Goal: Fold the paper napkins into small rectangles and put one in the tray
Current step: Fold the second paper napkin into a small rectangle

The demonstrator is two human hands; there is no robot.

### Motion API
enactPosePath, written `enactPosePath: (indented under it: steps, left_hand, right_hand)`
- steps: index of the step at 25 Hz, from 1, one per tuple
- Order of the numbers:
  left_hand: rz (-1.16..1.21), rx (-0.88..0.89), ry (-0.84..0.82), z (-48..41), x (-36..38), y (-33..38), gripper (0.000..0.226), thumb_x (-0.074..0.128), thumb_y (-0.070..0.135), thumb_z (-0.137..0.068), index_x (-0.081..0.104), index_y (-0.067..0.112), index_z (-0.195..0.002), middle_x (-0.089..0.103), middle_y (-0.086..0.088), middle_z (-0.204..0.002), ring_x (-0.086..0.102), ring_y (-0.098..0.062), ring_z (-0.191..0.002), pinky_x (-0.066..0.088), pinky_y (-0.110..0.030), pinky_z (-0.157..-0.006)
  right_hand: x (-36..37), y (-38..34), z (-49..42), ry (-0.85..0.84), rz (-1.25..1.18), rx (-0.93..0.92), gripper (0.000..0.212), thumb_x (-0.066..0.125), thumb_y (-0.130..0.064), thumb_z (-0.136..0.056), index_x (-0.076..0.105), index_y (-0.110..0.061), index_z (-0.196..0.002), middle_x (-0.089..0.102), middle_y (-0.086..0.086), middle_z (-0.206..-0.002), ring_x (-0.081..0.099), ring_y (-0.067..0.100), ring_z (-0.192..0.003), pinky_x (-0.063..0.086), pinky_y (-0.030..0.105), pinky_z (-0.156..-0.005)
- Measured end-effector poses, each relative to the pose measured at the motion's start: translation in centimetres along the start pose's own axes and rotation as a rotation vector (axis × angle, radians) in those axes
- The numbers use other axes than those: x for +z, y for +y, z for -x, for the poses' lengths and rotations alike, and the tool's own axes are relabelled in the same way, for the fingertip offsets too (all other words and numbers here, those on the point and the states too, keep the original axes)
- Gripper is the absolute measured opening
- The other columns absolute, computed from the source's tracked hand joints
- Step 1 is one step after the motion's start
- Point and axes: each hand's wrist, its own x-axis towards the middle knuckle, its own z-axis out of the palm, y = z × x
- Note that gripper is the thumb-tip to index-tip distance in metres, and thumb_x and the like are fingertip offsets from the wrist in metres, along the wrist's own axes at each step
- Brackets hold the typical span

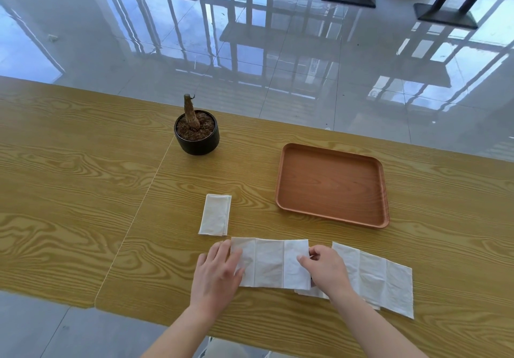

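I see a yellow wood-grain table [83,190] with a seam running across it. On it sit a black plant pot [197,137], an empty brown tray [281,190], a small folded napkin [215,215], a long strip napkin [269,263] and another unfolded napkin [383,279].

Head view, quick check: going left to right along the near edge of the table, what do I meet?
Left hand → napkin being folded → right hand → unfolded napkin. The folded napkin and tray lie farther back, so I left them out.
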Motion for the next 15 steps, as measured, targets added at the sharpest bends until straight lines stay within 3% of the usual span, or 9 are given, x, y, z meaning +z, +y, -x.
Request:
enactPosePath:
  steps: [3,7,9,15]
  left_hand:
    - [-0.054,-0.004,-0.046,0.1,0.2,-0.3,0.041,0.074,0.039,-0.079,0.064,0.025,-0.116,0.060,0.000,-0.129,0.056,-0.023,-0.119,0.050,-0.040,-0.082]
    - [-0.045,-0.014,-0.052,0.1,0.3,-0.5,0.042,0.073,0.041,-0.080,0.062,0.027,-0.117,0.058,0.001,-0.130,0.055,-0.023,-0.120,0.048,-0.040,-0.084]
    - [-0.026,-0.028,-0.047,0.1,0.4,-0.5,0.042,0.070,0.044,-0.081,0.061,0.029,-0.118,0.057,0.003,-0.131,0.054,-0.021,-0.121,0.046,-0.041,-0.086]
    - [0.048,-0.065,-0.033,0.5,0.5,-0.8,0.045,0.068,0.043,-0.083,0.060,0.027,-0.125,0.057,0.007,-0.135,0.051,-0.016,-0.124,0.044,-0.039,-0.091]
  right_hand:
    - [0.1,-0.3,0.1,0.018,0.035,-0.020,0.027,0.072,-0.024,-0.087,0.057,-0.016,-0.066,0.061,-0.002,-0.065,0.070,0.032,-0.070,0.053,0.039,-0.063]
    - [0.1,-0.5,0.3,0.020,0.037,-0.028,0.026,0.071,-0.021,-0.087,0.060,-0.009,-0.067,0.063,0.001,-0.065,0.069,0.030,-0.067,0.057,0.041,-0.061]
    - [0.2,-0.8,0.6,0.006,0.004,-0.042,0.025,0.071,-0.024,-0.088,0.062,-0.011,-0.068,0.064,0.000,-0.063,0.070,0.025,-0.060,0.057,0.034,-0.054]
    - [1.4,-2.1,1.3,-0.181,-0.238,-0.115,0.028,0.067,-0.035,-0.094,0.074,-0.014,-0.076,0.075,0.004,-0.073,0.068,0.017,-0.056,0.061,0.038,-0.056]
